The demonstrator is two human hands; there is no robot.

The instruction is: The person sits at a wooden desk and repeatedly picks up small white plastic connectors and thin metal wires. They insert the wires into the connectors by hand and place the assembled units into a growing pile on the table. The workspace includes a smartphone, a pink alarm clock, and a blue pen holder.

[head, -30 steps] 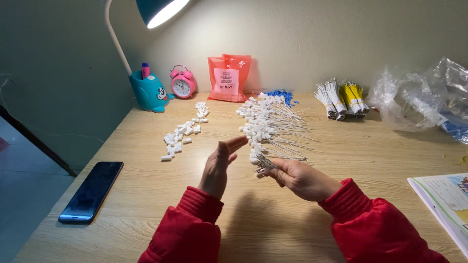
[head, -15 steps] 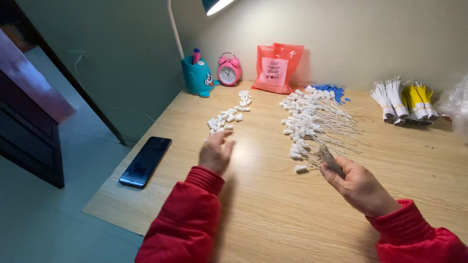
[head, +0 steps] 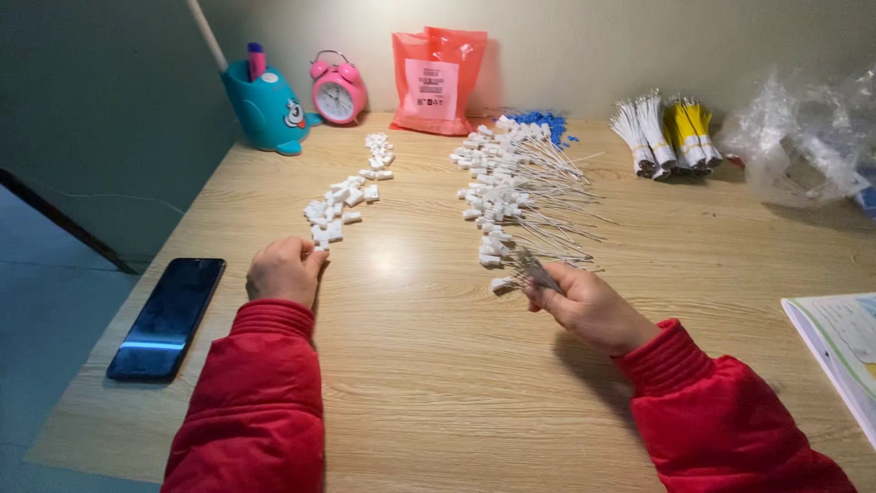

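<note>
My left hand rests on the wooden desk with fingers curled at the near end of a row of small white plastic connectors, touching the nearest piece. My right hand is closed on a thin bundle of white wires with a white connector at its tip, at the near end of a long pile of wired connectors. Both sleeves are red.
A black phone lies at the left edge. At the back stand a teal pen holder, a pink alarm clock and an orange bag. Bundled white and yellow wires, crumpled plastic and a booklet sit right.
My left hand moved away from my right hand, left and down to the loose white connectors. My right hand kept its wires. The view swung left, then back.
</note>
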